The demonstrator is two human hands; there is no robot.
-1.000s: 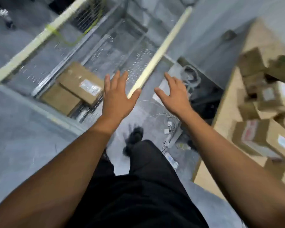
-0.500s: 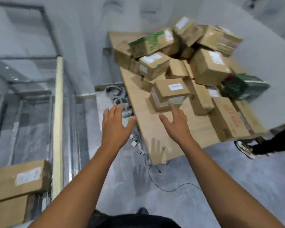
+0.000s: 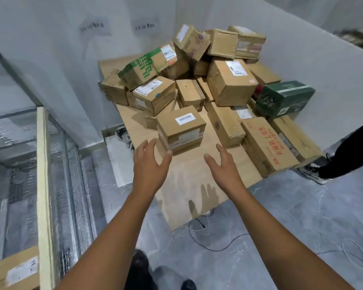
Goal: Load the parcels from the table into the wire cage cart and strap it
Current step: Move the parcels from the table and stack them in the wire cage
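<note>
Both our hands are spread wide and hold nothing: our left hand [image 3: 149,164] and our right hand [image 3: 224,166] hover over the near end of the table [image 3: 187,185], palms turned toward each other. Just beyond our fingertips a small parcel [image 3: 180,128] with a white label sits alone near the table's left edge. Behind it, more parcels [image 3: 231,82] are heaped toward the far end, a dark green box [image 3: 284,98] at the right edge. To our left stands the wire cage cart [image 3: 43,164], one labelled parcel [image 3: 15,268] inside at its near corner.
</note>
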